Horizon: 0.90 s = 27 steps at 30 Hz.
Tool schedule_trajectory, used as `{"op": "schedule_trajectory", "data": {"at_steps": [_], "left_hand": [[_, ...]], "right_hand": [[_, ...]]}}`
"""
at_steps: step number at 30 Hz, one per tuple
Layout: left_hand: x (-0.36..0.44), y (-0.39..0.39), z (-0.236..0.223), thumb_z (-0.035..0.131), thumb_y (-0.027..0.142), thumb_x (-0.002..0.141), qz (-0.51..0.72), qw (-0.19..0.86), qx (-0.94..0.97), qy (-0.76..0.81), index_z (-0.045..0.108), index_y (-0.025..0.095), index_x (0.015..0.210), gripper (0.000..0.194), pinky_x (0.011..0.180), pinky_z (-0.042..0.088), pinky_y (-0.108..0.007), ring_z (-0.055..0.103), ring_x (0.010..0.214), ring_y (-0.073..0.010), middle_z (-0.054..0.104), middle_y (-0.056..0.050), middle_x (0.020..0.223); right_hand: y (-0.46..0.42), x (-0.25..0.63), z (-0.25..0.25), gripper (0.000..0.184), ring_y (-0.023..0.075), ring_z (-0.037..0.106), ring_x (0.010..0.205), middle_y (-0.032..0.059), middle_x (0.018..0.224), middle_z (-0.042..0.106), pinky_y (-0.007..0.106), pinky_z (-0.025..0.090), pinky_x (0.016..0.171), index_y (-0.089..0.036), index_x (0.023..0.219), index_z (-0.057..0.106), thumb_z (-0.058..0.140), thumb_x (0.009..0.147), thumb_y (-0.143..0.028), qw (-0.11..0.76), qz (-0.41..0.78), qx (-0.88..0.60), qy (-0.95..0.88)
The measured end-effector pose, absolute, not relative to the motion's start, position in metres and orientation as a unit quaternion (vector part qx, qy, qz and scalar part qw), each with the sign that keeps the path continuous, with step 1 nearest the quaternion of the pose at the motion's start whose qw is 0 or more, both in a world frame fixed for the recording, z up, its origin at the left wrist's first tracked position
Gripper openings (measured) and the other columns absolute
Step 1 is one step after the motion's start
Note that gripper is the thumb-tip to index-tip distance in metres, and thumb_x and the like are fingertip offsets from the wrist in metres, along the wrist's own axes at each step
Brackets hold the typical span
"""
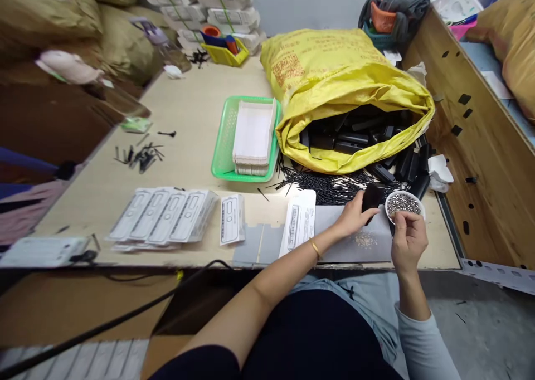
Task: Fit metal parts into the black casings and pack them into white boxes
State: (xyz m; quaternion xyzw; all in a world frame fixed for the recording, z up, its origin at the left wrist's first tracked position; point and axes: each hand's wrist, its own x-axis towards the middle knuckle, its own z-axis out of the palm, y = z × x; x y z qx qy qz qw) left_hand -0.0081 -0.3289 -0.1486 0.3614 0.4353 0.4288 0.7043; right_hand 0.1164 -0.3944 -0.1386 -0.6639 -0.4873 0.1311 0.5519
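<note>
My left hand (351,216) is closed on a black plastic case (373,196), held tilted above a grey mat near the table's front edge. At the near rim of a white bowl (423,208), my right hand (408,242) has thumb and fingers pinched together. Whatever lies between those fingertips is too small to make out. Small silvery metal pieces (403,202) fill the bowl. Tan specks (365,240) are scattered on the grey mat (340,252) below my left hand. Thin black sticks (330,186) lie heaped just behind both hands.
A yellow sack (321,51) lies open toward me, with black cases (355,137) inside and spilling out. Left of it stands a green basket (221,140) holding stacked white cards (254,129). Printed packs (163,215) lie front left. A wooden board (480,162) walls the right side.
</note>
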Motion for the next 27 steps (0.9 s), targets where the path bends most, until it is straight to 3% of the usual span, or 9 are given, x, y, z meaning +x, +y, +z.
{"op": "schedule_trajectory", "data": {"at_steps": [6, 8, 9, 12, 15, 17, 22, 24, 27], "left_hand": [[-0.094, -0.348, -0.153, 0.062, 0.019, 0.076, 0.37, 0.477, 0.627, 0.492, 0.046, 0.017, 0.134, 0.06, 0.115, 0.018, -0.046, 0.032, 0.137, -0.0296, 0.041, -0.017, 0.144], [-0.138, -0.366, -0.165, 0.063, 0.017, 0.073, 0.299, 0.352, 0.668, 0.584, 0.037, 0.015, 0.14, 0.072, 0.114, 0.016, -0.051, 0.027, 0.139, -0.0326, 0.036, -0.019, 0.146], [-0.156, -0.373, -0.173, 0.067, 0.019, 0.07, 0.261, 0.306, 0.672, 0.622, 0.034, 0.013, 0.142, 0.079, 0.113, 0.016, -0.054, 0.023, 0.14, -0.036, 0.032, -0.022, 0.147], [-0.185, -0.377, -0.192, 0.075, 0.029, 0.065, 0.188, 0.244, 0.675, 0.671, 0.026, 0.006, 0.143, 0.095, 0.11, 0.022, -0.057, 0.025, 0.137, -0.042, 0.029, -0.029, 0.145], [-0.181, -0.368, -0.183, 0.08, 0.033, 0.059, 0.209, 0.228, 0.671, 0.674, 0.024, 0.007, 0.145, 0.106, 0.111, 0.017, -0.059, 0.018, 0.14, -0.0423, 0.022, -0.028, 0.148], [-0.169, -0.363, -0.163, 0.08, 0.036, 0.059, 0.266, 0.3, 0.644, 0.652, 0.024, 0.012, 0.146, 0.106, 0.113, 0.015, -0.056, 0.018, 0.141, -0.0393, 0.023, -0.023, 0.15], [-0.131, -0.366, -0.123, 0.069, 0.054, 0.072, 0.251, 0.813, 0.374, 0.368, 0.052, 0.016, 0.129, 0.07, 0.098, 0.044, -0.048, 0.057, 0.113, -0.0337, 0.058, -0.018, 0.124], [-0.115, -0.37, -0.12, 0.071, 0.059, 0.068, 0.24, 0.883, 0.287, 0.285, 0.06, 0.011, 0.116, 0.068, 0.082, 0.053, -0.04, 0.067, 0.092, -0.028, 0.065, -0.018, 0.107], [-0.095, -0.371, -0.117, 0.074, 0.059, 0.064, 0.296, 0.863, 0.28, 0.3, 0.059, 0.012, 0.112, 0.068, 0.059, 0.054, -0.029, 0.068, 0.065, -0.0203, 0.068, -0.012, 0.084]], "right_hand": [[-0.356, 0.055, -0.146, 0.011, 0.0206, 0.056, 0.088, 0.0051, 0.089, 0.065, 0.035, 0.044, 0.079, -0.021, 0.092, 0.062, 0.052, 0.089, -0.023, 0.349, 0.234, -0.553, -0.72], [-0.338, 0.024, -0.156, 0.015, 0.0227, 0.054, 0.097, 0.0073, 0.101, 0.065, 0.036, 0.043, 0.084, -0.02, 0.099, 0.061, 0.06, 0.084, -0.02, 0.28, 0.25, -0.499, -0.781], [-0.328, 0.009, -0.16, 0.026, 0.0243, 0.053, 0.101, 0.0091, 0.108, 0.063, 0.037, 0.042, 0.085, -0.02, 0.104, 0.061, 0.067, 0.079, -0.02, 0.24, 0.25, -0.484, -0.803], [-0.301, -0.019, -0.166, 0.045, 0.0277, 0.052, 0.102, 0.0137, 0.112, 0.059, 0.038, 0.039, 0.083, -0.016, 0.106, 0.059, 0.08, 0.066, -0.024, 0.089, 0.251, -0.503, -0.822], [-0.284, -0.013, -0.155, 0.024, 0.0242, 0.054, 0.095, 0.0088, 0.096, 0.063, 0.037, 0.035, 0.084, -0.016, 0.084, 0.062, 0.078, 0.068, -0.021, 0.027, 0.262, -0.514, -0.816], [-0.282, 0.006, -0.14, 0.013, 0.0207, 0.054, 0.09, 0.0038, 0.087, 0.063, 0.037, 0.033, 0.086, -0.017, 0.075, 0.059, 0.072, 0.073, -0.02, 0.061, 0.264, -0.515, -0.814], [-0.295, 0.068, -0.102, 0.02, 0.0171, 0.053, 0.085, -0.0003, 0.079, 0.061, 0.039, 0.036, 0.089, -0.02, 0.071, 0.053, 0.06, 0.083, -0.034, 0.278, 0.344, -0.403, -0.801], [-0.303, 0.086, -0.097, 0.031, 0.0169, 0.054, 0.08, 0.0002, 0.076, 0.06, 0.037, 0.043, 0.08, -0.021, 0.068, 0.05, 0.058, 0.083, -0.047, 0.334, 0.441, -0.348, -0.757], [-0.32, 0.093, -0.104, 0.035, 0.0166, 0.055, 0.075, -0.0005, 0.075, 0.058, 0.033, 0.048, 0.07, -0.022, 0.072, 0.049, 0.062, 0.077, -0.054, 0.451, 0.519, -0.365, -0.628]]}}
